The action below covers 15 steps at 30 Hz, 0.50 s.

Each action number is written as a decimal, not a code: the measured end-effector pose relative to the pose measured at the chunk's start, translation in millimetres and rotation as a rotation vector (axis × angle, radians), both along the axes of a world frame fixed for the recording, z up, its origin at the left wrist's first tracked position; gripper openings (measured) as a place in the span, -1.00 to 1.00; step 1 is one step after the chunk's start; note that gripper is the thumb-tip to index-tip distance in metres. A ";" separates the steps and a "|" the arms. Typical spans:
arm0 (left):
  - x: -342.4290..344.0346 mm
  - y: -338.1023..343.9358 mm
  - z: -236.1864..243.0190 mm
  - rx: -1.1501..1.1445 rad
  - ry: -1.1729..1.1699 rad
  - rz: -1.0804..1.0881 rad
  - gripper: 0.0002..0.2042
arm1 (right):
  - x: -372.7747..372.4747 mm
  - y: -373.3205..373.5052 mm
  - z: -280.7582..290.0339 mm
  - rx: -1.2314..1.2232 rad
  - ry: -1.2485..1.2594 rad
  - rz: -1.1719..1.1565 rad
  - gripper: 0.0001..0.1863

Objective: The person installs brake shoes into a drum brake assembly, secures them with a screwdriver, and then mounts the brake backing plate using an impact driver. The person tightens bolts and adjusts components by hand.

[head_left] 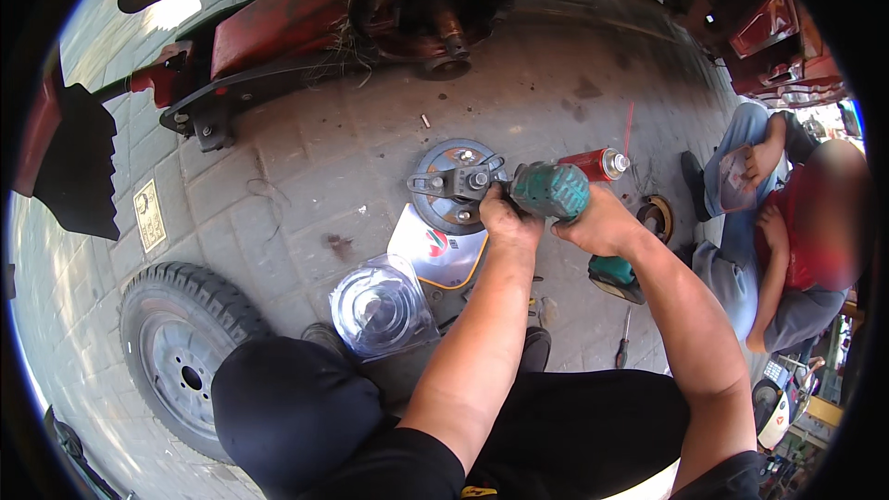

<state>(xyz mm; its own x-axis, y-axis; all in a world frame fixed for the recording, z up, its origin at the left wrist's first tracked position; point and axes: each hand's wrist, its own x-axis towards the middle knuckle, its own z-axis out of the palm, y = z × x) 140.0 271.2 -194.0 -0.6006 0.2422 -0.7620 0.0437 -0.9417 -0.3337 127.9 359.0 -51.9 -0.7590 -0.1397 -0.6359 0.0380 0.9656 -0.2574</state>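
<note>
Hands numbered two, both bare and close together at one power tool (548, 190) with a rounded green plastic housing. The right hand (597, 222) was wrapped round its grip; the left hand (507, 215) was curled at its nose, though whether those fingers clasped the tool or the metal beneath could not be told. The tool's front end met one dark steel puller (454, 182), a flat slotted bar with a central bolt, lying across one round metal drum (431, 208) whose face was rusty and scuffed.

Under the drum's lower edge lay one smooth white sheet (426, 245), and just beside that, one clear plastic package (378, 306) moulded in rings. One red cylindrical can (597, 164) lay beyond the right hand, with one curved brake shoe (658, 215) and one thin screwdriver (624, 341) nearer the right side. One tyre (211, 306), blocky black rubber round a grey rim, lay at lower left.

A broad stretch of block paving (269, 213) separated tyre from drum, and more ran up to the red vehicle frame (278, 28). One seated co-worker (741, 250) bounded the right edge.
</note>
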 end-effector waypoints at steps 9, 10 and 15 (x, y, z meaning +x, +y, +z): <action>46.6 21.8 19.2 0.091 -0.024 -0.108 -0.62 | 28.7 27.9 21.4 -0.051 -0.110 -0.026 -0.51; 54.4 24.3 22.4 0.068 -0.077 -0.156 -0.62 | 30.9 30.7 21.9 0.006 -0.157 -0.028 -0.51; 65.4 9.1 39.1 -0.040 -0.098 -0.170 -0.62 | 33.5 25.4 33.4 -0.074 -0.188 0.008 -0.52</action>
